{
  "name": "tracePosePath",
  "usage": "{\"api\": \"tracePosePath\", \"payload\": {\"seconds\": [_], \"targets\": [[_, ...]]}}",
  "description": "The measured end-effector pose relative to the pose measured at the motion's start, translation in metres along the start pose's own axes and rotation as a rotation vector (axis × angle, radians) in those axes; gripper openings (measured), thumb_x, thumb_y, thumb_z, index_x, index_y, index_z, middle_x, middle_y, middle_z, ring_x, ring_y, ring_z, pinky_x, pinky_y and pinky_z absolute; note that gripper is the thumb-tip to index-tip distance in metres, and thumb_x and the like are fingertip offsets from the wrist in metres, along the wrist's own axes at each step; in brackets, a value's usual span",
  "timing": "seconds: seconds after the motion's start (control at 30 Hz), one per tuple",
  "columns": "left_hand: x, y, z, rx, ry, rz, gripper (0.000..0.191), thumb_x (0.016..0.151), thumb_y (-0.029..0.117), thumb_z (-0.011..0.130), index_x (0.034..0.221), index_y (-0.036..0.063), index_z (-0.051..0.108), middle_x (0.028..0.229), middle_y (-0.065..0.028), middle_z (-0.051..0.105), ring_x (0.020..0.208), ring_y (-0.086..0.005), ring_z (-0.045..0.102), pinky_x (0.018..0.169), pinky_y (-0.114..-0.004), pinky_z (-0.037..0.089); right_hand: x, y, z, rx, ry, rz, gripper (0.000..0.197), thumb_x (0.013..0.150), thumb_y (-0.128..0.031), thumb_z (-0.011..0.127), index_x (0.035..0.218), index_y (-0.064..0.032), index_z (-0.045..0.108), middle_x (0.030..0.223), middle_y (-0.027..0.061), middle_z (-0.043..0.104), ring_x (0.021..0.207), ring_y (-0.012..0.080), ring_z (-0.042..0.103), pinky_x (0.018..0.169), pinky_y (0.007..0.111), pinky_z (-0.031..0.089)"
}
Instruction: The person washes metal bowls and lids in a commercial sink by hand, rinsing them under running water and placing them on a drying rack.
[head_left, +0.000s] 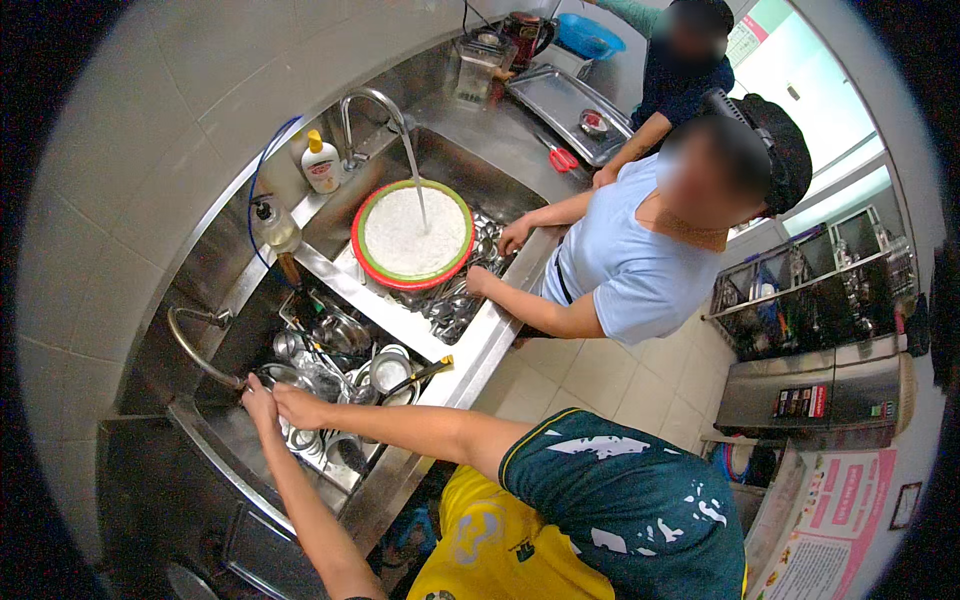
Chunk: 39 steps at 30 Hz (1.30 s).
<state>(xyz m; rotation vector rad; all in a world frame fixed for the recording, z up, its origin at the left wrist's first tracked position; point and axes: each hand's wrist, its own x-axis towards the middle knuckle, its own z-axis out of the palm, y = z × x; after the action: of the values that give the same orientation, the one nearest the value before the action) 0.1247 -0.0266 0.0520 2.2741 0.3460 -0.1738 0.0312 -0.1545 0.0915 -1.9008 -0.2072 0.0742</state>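
My left hand (260, 409) and my right hand (300, 406) are close together at the outlet of the curved steel tap (196, 358). They are above the near sink basin, and whatever may be between their fingers is too small and covered to make out. Beside my right hand, a round steel dish (289, 375) lies among stacked dishes. Farther along the basin are a steel pot (341, 334), a round pan (390, 371) and a utensil with a black and yellow handle (424, 373). White cups (304, 440) sit beneath my right forearm.
In the far basin, water runs from a second tap (373, 94) into a red-rimmed tub (361, 262) of whitish contents, beside heaped cutlery (450, 311). A co-worker's hands (480, 281) reach there. Soap bottles (321, 165) line the ledge; red scissors (562, 159) lie beyond. Another person stands farther back.
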Motion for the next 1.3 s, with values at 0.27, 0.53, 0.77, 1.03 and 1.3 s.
{"api": "tracePosePath", "payload": {"seconds": [0.27, 0.53, 0.77, 1.03, 1.3], "targets": [[-0.067, 0.028, -0.019, -0.802, 0.410, -0.050, 0.035, 0.091, 0.027, 0.067, 0.095, -0.0074, 0.067, 0.100, -0.0131, 0.070, 0.081, -0.0244, 0.068, 0.069, -0.037, 0.055, -0.003, -0.005, 0.001, 0.003, 0.092, -0.199, 0.040, 0.099, -0.018, 0.047, 0.135, -0.0028, 0.044, 0.156, 0.0245, 0.019, 0.146, 0.0416, 0.017, 0.118, 0.050, 0.020], [-0.105, 0.015, -0.030, -0.933, 0.614, -0.333, 0.038, 0.089, 0.028, 0.071, 0.096, -0.0099, 0.068, 0.092, -0.0173, 0.069, 0.075, -0.0250, 0.067, 0.063, -0.040, 0.057, -0.018, 0.047, -0.022, -0.223, 0.279, 0.184, 0.052, 0.093, -0.031, 0.060, 0.134, -0.0015, 0.048, 0.125, 0.0220, 0.054, 0.120, 0.0360, 0.048, 0.104, 0.048, 0.035], [-0.140, -0.007, -0.017, -1.158, 0.481, -0.325, 0.057, 0.100, 0.046, 0.050, 0.124, -0.0057, 0.056, 0.117, -0.0130, 0.063, 0.103, -0.0258, 0.063, 0.089, -0.043, 0.054, -0.031, 0.083, -0.029, 0.541, 0.115, 0.412, 0.040, 0.100, -0.029, 0.053, 0.126, 0.0004, 0.058, 0.113, 0.0099, 0.066, 0.099, 0.0167, 0.059, 0.087, 0.033, 0.047], [-0.112, -0.066, 0.001, -1.701, 0.109, -0.475, 0.028, 0.098, 0.023, 0.058, 0.118, 0.0047, 0.061, 0.119, -0.0129, 0.064, 0.110, -0.0312, 0.061, 0.099, -0.054, 0.047, -0.047, 0.060, -0.046, 0.514, 0.200, 0.362, 0.036, 0.099, -0.023, 0.054, 0.126, 0.0006, 0.055, 0.111, 0.0116, 0.066, 0.098, 0.0180, 0.060, 0.087, 0.034, 0.047], [-0.074, -0.106, 0.032, -1.678, 0.189, -0.428, 0.019, 0.096, 0.014, 0.060, 0.115, 0.0103, 0.061, 0.093, -0.0020, 0.065, 0.091, -0.0178, 0.063, 0.088, -0.046, 0.053, -0.045, 0.041, -0.055, 0.596, 0.238, 0.348, 0.031, 0.099, -0.011, 0.052, 0.129, -0.0022, 0.053, 0.117, 0.0092, 0.063, 0.103, 0.0149, 0.058, 0.090, 0.031, 0.047]]}}
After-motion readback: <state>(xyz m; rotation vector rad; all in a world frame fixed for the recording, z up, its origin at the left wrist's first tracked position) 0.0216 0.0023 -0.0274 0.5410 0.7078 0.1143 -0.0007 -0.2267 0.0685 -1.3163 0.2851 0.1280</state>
